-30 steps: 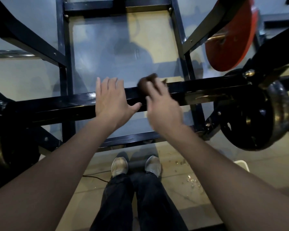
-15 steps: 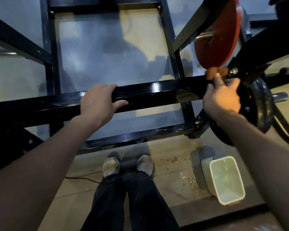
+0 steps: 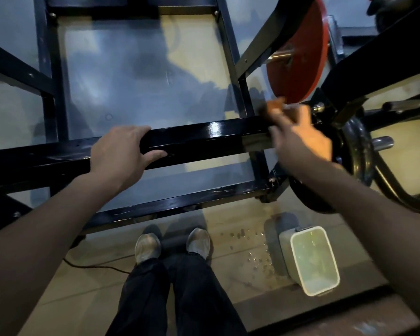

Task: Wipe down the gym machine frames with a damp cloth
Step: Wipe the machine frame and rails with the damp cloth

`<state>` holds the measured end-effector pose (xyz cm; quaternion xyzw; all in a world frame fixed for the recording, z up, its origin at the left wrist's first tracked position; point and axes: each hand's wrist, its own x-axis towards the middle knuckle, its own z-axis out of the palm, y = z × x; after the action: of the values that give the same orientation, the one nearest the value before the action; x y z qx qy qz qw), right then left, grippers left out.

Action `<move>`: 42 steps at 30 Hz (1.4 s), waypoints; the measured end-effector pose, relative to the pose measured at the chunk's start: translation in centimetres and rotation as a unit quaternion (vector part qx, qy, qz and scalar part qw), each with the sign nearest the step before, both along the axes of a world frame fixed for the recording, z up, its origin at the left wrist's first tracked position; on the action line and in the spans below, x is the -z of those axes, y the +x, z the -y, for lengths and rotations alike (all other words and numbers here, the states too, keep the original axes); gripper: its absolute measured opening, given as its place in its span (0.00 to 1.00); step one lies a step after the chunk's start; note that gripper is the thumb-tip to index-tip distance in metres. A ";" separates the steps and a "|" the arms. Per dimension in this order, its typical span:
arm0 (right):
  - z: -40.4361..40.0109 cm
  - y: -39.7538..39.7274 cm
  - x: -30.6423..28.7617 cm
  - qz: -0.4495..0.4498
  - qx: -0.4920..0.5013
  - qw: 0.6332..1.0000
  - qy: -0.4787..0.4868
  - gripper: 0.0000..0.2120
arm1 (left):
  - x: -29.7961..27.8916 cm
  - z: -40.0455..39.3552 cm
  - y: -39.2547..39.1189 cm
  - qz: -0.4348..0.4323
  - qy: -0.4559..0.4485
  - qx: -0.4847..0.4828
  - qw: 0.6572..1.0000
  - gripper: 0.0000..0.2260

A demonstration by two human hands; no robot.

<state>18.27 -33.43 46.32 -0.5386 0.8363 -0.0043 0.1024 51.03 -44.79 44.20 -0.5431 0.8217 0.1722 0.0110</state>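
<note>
frame overall point(image 3: 58, 69): big black machine frame with loads of bars, and honestly most of it gives no clue whether it's been touched. The far uprights and the diagonal braces look matte to me, so I'd guess plenty is left.

top crossbar point(image 3: 204, 139): this is the one being worked. It has a wet-looking shine around the middle, so my read is that stretch is done and the pass is up at its right end.

lower rail point(image 3: 180, 202): sits just below the crossbar, streaky highlights, can't tell if that's water or just glare.

red plate point(image 3: 298, 52): hanging just beyond the right end, not obviously part of the job.

tub point(image 3: 313, 260): pale plastic tub on the floor by the person's right foot, droplets spattered next to it, probably the rinse water.

left hand point(image 3: 121, 154): fingers curled over the crossbar, thumb underneath, gripping it for support.

right hand point(image 3: 301, 139): blurry, but the fingers are bunched around the cloth at the bar's right end.

cloth point(image 3: 275, 105): small orange-brown wad poking out above the fingers, at the corner where the crossbar meets the upright.
</note>
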 end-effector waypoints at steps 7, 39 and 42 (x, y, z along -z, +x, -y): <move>1.4 2.9 0.1 0.003 0.148 0.989 -0.005 0.13 | 0.3 -0.3 0.0 -0.003 -0.014 0.001 1.000 0.27; 3.7 18.1 2.1 0.101 -0.089 0.990 -0.044 0.24 | 1.5 -3.0 6.9 0.038 -0.072 -0.075 0.994 0.35; 2.7 14.6 1.8 0.091 -0.037 0.994 -0.049 0.24 | 1.3 -2.0 11.2 0.037 -0.055 -0.102 0.993 0.40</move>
<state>32.91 -36.16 44.56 -0.5711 0.8017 -0.0901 0.1515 62.20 -42.75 42.91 -0.6299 0.7693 0.1066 -0.0060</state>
